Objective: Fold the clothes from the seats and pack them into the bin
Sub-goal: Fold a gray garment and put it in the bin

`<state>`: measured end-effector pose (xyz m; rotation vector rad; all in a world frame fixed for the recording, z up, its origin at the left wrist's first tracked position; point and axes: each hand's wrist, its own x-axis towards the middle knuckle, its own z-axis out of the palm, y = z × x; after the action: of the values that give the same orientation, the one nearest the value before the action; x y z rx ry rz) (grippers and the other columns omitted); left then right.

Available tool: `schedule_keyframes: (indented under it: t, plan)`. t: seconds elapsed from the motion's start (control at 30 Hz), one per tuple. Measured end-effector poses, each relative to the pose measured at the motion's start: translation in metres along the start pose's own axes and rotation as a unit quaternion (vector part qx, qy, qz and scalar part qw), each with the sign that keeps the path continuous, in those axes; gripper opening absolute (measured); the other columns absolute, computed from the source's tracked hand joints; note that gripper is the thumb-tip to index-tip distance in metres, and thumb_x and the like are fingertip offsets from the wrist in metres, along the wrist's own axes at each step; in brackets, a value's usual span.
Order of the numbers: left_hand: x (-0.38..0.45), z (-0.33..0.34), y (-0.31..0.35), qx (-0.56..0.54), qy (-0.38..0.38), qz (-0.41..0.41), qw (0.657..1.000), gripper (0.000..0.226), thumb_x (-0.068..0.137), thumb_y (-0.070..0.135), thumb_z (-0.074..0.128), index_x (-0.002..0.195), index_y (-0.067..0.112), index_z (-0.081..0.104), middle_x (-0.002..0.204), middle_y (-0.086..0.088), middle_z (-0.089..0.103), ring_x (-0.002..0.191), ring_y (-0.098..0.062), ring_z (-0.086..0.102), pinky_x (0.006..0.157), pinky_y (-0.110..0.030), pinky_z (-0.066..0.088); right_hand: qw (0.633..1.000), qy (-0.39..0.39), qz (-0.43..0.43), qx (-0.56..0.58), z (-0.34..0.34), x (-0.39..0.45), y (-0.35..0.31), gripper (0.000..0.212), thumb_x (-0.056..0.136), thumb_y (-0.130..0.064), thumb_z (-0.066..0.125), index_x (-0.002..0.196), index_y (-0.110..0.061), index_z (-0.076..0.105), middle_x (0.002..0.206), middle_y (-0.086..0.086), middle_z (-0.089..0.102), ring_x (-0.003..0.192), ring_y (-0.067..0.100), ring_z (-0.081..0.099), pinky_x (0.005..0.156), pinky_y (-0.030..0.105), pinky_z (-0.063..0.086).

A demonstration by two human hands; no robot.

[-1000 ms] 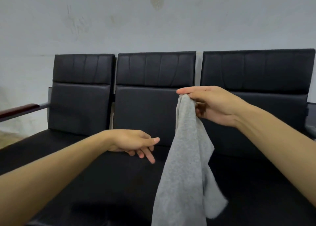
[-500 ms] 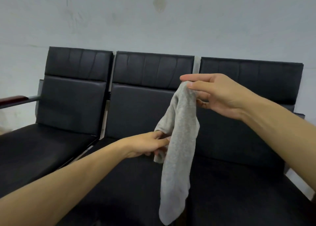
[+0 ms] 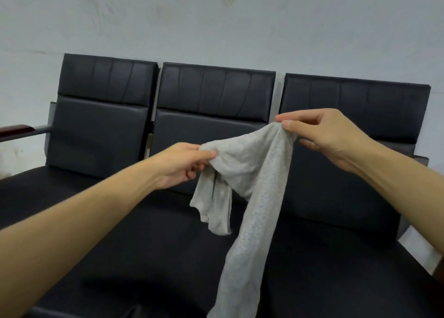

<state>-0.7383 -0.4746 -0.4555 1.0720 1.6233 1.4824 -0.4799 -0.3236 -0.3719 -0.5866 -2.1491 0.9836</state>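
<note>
A light grey knitted garment [image 3: 254, 173] hangs in the air in front of the middle seat. My right hand [image 3: 322, 135] pinches its top edge between thumb and forefinger at the upper right. My left hand [image 3: 185, 163] grips another part of the edge, lower and to the left, so the cloth stretches between the two hands. One long part of it hangs down past the bottom of the frame, and a shorter part dangles below my left hand. No bin is in view.
A row of three black padded seats [image 3: 120, 233] stands against a pale wall [image 3: 216, 29]. A wooden armrest [image 3: 14, 130] juts out at the far left. A strip of light floor [image 3: 418, 248] shows at the right of the seats.
My left hand has taken hold of the garment's edge and pulled it up and to the left. The cloth, which hung straight from my right hand, now spreads between both hands.
</note>
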Motion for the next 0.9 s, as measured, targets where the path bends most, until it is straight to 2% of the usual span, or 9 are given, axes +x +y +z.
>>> schedule_keyframes:
  t: [0.13,0.23,0.3,0.4,0.53,0.6,0.7,0.8,0.9]
  plan:
    - [0.004,-0.018,0.035,0.009,0.060,0.038,0.997,0.013,0.101,0.024,0.065,0.104,0.012,0.068,0.077,0.002,0.056,0.064,-0.006,0.044,0.055,-0.022,0.029,0.997,-0.014,-0.008,-0.070,0.002,0.000,0.010,0.025,0.091,-0.031,0.079,0.115,-0.038,0.079,0.112,-0.019,0.075,0.112,0.002,0.066,0.104,0.031,0.051]
    - [0.012,-0.031,0.059,0.179,0.086,0.059,0.978,0.017,0.104,0.027,0.061,0.099,0.010,0.063,0.074,-0.003,0.046,0.061,-0.011,0.039,0.052,-0.023,0.029,0.964,-0.019,-0.054,-0.261,0.009,0.006,0.009,0.032,0.095,-0.031,0.074,0.126,-0.039,0.073,0.116,-0.021,0.070,0.101,0.002,0.066,0.093,0.026,0.052]
    - [0.017,-0.038,0.074,0.309,0.087,0.059,0.945,0.021,0.104,0.029,0.062,0.091,0.012,0.062,0.072,-0.005,0.042,0.061,-0.015,0.036,0.049,-0.024,0.030,0.949,-0.015,-0.079,-0.306,0.016,0.012,0.005,0.033,0.095,-0.033,0.074,0.128,-0.039,0.072,0.116,-0.017,0.070,0.099,0.003,0.066,0.094,0.027,0.053]
    - [0.019,-0.042,0.095,0.339,0.034,0.012,0.940,0.019,0.102,0.028,0.067,0.095,0.015,0.056,0.073,-0.003,0.043,0.063,-0.014,0.037,0.054,-0.027,0.031,0.952,-0.012,-0.109,-0.285,0.024,0.019,0.001,0.029,0.094,-0.038,0.075,0.122,-0.041,0.074,0.108,-0.021,0.073,0.098,-0.002,0.066,0.092,0.019,0.051]
    - [0.016,-0.049,0.110,0.307,-0.130,-0.016,0.943,0.017,0.094,0.029,0.076,0.105,0.017,0.069,0.094,0.001,0.064,0.078,-0.012,0.050,0.069,-0.026,0.040,0.961,-0.009,-0.128,-0.246,0.028,0.027,0.004,0.021,0.093,-0.043,0.075,0.114,-0.047,0.074,0.083,-0.032,0.069,0.090,-0.016,0.064,0.079,0.003,0.041]
    - [0.014,-0.055,0.108,0.405,-0.165,0.007,0.899,0.015,0.094,0.023,0.077,0.109,0.020,0.075,0.102,0.007,0.076,0.086,-0.015,0.065,0.082,-0.028,0.049,0.963,-0.014,-0.123,-0.239,0.028,0.029,0.010,0.023,0.092,-0.041,0.076,0.114,-0.047,0.073,0.079,-0.028,0.073,0.090,-0.016,0.065,0.081,0.005,0.042]
    - [0.023,-0.066,0.094,0.530,-0.114,0.037,0.840,0.009,0.093,0.029,0.078,0.102,0.032,0.080,0.101,0.011,0.079,0.097,-0.005,0.071,0.102,-0.030,0.049,0.957,-0.024,-0.106,-0.270,0.029,0.034,0.021,0.022,0.092,-0.041,0.077,0.113,-0.040,0.074,0.082,-0.018,0.077,0.088,-0.006,0.069,0.081,0.010,0.045]
    - [0.035,-0.075,0.078,0.533,-0.059,0.063,0.842,0.006,0.097,0.032,0.074,0.098,0.033,0.080,0.098,0.013,0.079,0.095,0.000,0.071,0.101,-0.028,0.049,0.952,-0.019,-0.093,-0.292,0.035,0.042,0.032,0.017,0.092,-0.041,0.077,0.108,-0.038,0.075,0.081,-0.011,0.077,0.084,-0.002,0.069,0.078,0.015,0.049]
    - [0.048,-0.078,0.080,0.525,0.004,0.088,0.847,0.010,0.100,0.035,0.069,0.098,0.031,0.078,0.095,0.011,0.079,0.098,-0.005,0.071,0.095,-0.028,0.050,0.941,0.005,-0.099,-0.324,0.040,0.061,0.032,0.014,0.093,-0.042,0.076,0.107,-0.038,0.074,0.084,-0.015,0.071,0.087,0.002,0.067,0.080,0.030,0.056]
